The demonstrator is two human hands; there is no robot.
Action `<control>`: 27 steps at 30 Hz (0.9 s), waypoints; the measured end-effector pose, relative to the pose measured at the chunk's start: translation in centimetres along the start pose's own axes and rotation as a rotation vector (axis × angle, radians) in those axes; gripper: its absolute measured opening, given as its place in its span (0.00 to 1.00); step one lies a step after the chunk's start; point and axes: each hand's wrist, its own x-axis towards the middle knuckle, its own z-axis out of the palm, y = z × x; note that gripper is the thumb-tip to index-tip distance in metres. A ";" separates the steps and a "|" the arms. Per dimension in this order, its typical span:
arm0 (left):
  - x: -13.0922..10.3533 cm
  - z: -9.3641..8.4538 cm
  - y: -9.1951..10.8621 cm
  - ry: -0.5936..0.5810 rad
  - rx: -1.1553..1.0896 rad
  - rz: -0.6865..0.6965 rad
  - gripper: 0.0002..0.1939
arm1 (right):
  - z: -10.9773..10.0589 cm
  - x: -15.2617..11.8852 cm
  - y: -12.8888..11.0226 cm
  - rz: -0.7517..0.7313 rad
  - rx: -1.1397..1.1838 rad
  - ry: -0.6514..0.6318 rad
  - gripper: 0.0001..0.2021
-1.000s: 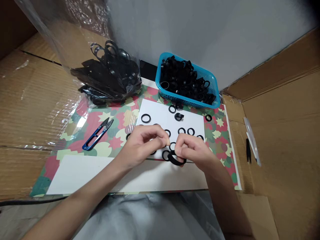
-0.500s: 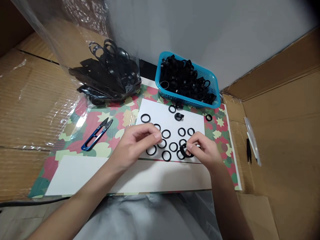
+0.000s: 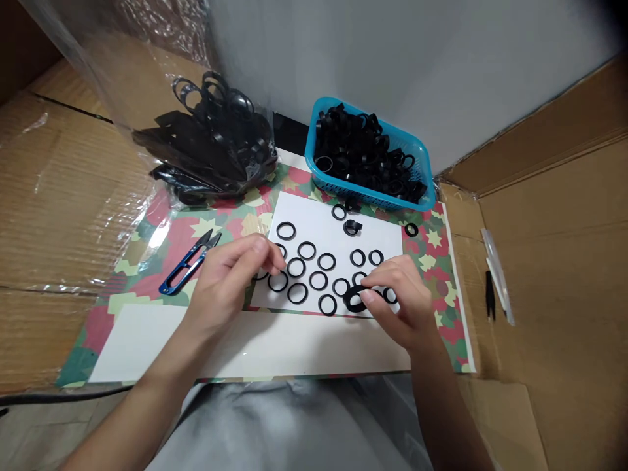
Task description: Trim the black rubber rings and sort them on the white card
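Observation:
Many black rings lie spread on a white sheet (image 3: 309, 216), among them a ring (image 3: 297, 294) in the front row. My right hand (image 3: 405, 301) is over the sheet's right side, with thumb and fingers pinched on a thicker black ring (image 3: 347, 299). Beside the sheet's left edge is my left hand (image 3: 228, 271), its thumb and fingers drawn together above some rings. What the left fingertips hold, if anything, is hidden. Behind the sheet stands a blue basket (image 3: 375, 198) heaped with black rings. A black ring with a tab (image 3: 351, 227) lies near the sheet's back edge.
Blue-handled thread snips (image 3: 184, 271) lie left of my left hand. A clear plastic bag (image 3: 112, 72) with black pieces stands at the back left. Black tweezers (image 3: 490, 296) lie on cardboard at the right. A grey wall rises behind the basket.
My left hand has moved left, uncovering rings on the sheet's left side. My right hand has shifted slightly and keeps its pinch, with the ring now tilted more to the left.

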 end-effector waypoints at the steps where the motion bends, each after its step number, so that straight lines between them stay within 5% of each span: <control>1: -0.1 0.3 0.1 -0.008 0.047 -0.001 0.14 | 0.0 0.0 0.0 0.005 0.003 0.001 0.06; 6: -0.9 2.5 1.5 -0.103 0.332 0.217 0.02 | 0.1 0.1 -0.6 0.065 -0.010 -0.025 0.06; 12: -1.6 4.6 3.4 -0.073 0.730 0.521 0.05 | 0.2 0.2 -1.6 0.085 -0.067 -0.069 0.07; 20: -1.4 4.6 3.2 -0.177 0.942 0.626 0.04 | -0.1 0.3 -2.1 0.252 0.099 -0.176 0.09; 27: -1.4 4.7 2.9 -0.191 1.023 0.726 0.09 | -0.1 0.5 -1.6 0.559 0.370 -0.290 0.07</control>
